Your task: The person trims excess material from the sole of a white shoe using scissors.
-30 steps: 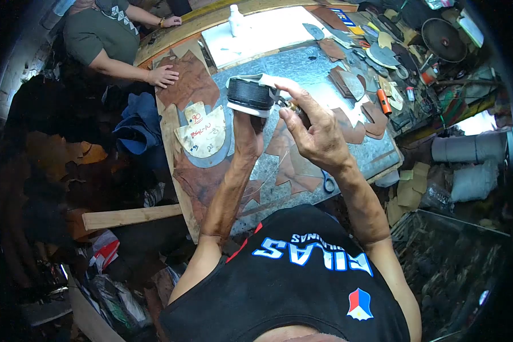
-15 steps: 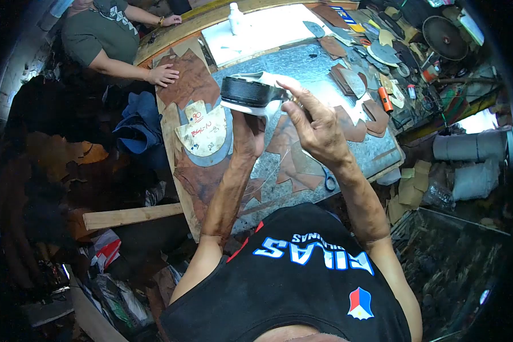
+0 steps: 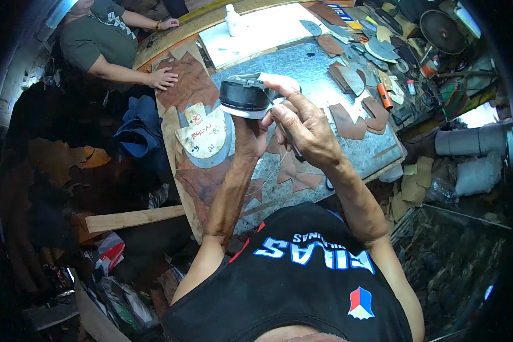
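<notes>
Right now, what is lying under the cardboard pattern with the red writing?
The cardboard pattern lies on a grey piece, itself on brown leather. What it covers directly cannot be seen.

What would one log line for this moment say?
left hand: holds black round block up | right hand: grips thin tool beside block | below: metal-topped bench, leather pieces | co-worker's hand on leather sheet

Metal-topped bench (leather pieces)

Colours on the workbench

The round block is black with a white base; the leather sheet at ten o'clock is red-brown, the paper pattern is cream with red writing, the bench top is mottled grey.
</notes>
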`<action>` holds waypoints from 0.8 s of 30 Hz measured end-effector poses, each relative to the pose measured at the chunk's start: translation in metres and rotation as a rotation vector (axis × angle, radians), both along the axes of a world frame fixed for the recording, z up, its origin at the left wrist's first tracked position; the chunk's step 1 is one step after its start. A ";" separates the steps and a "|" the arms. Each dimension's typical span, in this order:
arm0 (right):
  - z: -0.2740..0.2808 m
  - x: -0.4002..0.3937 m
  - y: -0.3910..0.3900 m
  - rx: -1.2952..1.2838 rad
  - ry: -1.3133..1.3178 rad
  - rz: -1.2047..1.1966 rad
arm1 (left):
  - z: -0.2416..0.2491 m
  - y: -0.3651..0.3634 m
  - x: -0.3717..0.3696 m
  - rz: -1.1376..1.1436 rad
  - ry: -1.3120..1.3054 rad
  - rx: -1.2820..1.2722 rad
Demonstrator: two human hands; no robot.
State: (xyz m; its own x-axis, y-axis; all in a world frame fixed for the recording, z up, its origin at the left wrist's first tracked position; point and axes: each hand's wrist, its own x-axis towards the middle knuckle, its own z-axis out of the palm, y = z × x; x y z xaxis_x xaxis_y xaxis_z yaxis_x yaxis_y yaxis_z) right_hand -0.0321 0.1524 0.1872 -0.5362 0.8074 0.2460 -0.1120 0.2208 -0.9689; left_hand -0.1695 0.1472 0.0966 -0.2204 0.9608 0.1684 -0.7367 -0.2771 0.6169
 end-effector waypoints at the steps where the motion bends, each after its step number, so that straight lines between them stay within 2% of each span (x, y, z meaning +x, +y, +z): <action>1: 0.001 0.001 -0.002 -0.091 0.038 0.042 | -0.007 0.001 -0.002 -0.015 0.025 0.007; 3: 0.003 0.001 -0.005 -0.185 0.078 0.084 | -0.032 0.007 -0.015 -0.126 0.004 0.077; 6: 0.001 0.001 -0.011 -0.239 0.127 0.095 | -0.024 0.004 -0.013 -0.027 0.036 -0.017; 8: -0.003 0.001 -0.015 -0.240 0.156 0.118 | -0.013 0.002 -0.017 -0.072 -0.013 0.062; 11: -0.001 0.002 -0.021 -0.170 0.071 0.158 | -0.008 0.003 -0.022 -0.322 -0.387 0.288; 12: -0.004 0.001 -0.022 -0.176 0.077 0.166 | -0.008 0.001 -0.020 -0.314 -0.381 0.282; 14: -0.010 -0.003 -0.025 -0.074 -0.035 0.098 | -0.003 -0.002 -0.012 0.141 -0.169 -0.043; 15: -0.012 -0.004 -0.027 -0.039 -0.039 0.078 | -0.030 0.009 -0.019 -0.090 -0.442 0.174; 16: -0.013 -0.006 -0.029 -0.044 -0.031 0.079 | -0.034 0.009 -0.018 -0.088 -0.434 0.169; 18: -0.014 -0.008 -0.031 -0.006 -0.024 0.038 | -0.041 0.009 -0.016 -0.252 -0.491 0.264; 24: -0.022 -0.016 -0.037 0.031 0.064 0.014 | -0.040 0.011 -0.021 -0.200 -0.397 0.227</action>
